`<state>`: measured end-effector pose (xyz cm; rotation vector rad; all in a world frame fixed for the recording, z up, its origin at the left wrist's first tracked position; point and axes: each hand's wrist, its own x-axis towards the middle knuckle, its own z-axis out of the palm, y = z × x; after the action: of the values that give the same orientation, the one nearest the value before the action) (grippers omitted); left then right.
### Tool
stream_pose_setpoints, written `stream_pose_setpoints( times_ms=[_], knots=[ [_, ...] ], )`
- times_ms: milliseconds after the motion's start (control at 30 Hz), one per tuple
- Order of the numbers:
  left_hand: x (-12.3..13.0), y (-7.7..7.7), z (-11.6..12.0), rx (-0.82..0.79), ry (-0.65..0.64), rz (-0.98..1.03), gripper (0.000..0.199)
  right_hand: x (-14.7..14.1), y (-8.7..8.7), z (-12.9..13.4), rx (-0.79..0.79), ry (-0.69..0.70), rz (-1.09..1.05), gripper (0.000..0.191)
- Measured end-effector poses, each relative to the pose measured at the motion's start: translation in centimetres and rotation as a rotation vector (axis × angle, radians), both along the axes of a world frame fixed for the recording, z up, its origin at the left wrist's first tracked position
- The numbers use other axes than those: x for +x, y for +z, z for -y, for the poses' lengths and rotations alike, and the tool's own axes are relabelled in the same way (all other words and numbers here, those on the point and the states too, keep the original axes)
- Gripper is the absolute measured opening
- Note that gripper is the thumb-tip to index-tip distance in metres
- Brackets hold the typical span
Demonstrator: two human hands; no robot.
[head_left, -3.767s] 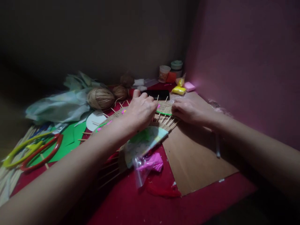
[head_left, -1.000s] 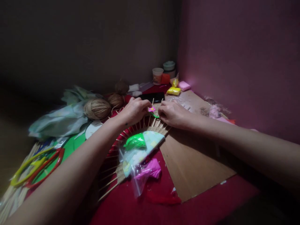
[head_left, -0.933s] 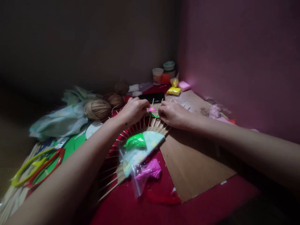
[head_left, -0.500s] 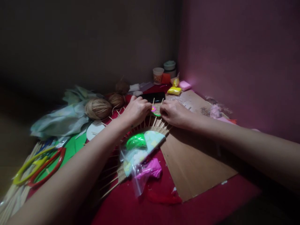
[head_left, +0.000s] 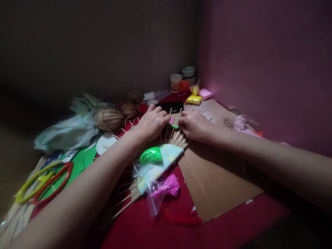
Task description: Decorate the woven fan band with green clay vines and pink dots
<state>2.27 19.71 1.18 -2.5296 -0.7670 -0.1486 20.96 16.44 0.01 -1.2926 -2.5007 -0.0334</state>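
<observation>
A small woven twine piece (head_left: 175, 121) with thin sticks poking up stands between my hands. It has a green lower edge and a pink flower (head_left: 171, 120), partly covered by fingers. My left hand (head_left: 155, 121) is closed at its left side, fingertips over the flower. At the right side, my right hand (head_left: 194, 125) pinches its edge. Just below lies a larger half-round woven piece (head_left: 176, 142) with sticks fanning out and a pale patterned cloth (head_left: 169, 152) on it. On that cloth rests a bag of bright green clay (head_left: 150, 155); a bag of pink clay (head_left: 168, 186) is nearer me.
Twine balls (head_left: 109, 119) and a pale cloth bundle (head_left: 68, 129) lie at the left. Scissors with red and yellow handles (head_left: 67, 173) lie on green sheets, beside loose sticks (head_left: 15, 221). A brown board (head_left: 220, 183) covers the right. A black phone (head_left: 171, 106) and a cup (head_left: 175, 83) are behind.
The fingers of my left hand have moved slightly over the pink flower, hiding more of it. My right hand keeps its pinch, and the view has shifted a little.
</observation>
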Motion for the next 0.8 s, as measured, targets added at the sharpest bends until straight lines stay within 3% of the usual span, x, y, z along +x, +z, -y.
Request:
stream_pose_setpoints(
  times_ms=[200,467,800],
  knots=[
    [-0.1,0.4,0.8,-0.057,-0.047,-0.042,0.019,-0.2,0.0,0.1,-0.001,-0.037,-0.007,0.021],
    [-1.1,-0.1,0.3,-0.11,0.158,0.178,0.022,-0.2,0.2,0.3,-0.007,-0.051,-0.005,0.02],
    [0.0,-0.2,0.9,-0.136,0.175,0.2,0.023,0.2,0.1,0.1,0.001,-0.039,-0.029,0.021]
  ],
)
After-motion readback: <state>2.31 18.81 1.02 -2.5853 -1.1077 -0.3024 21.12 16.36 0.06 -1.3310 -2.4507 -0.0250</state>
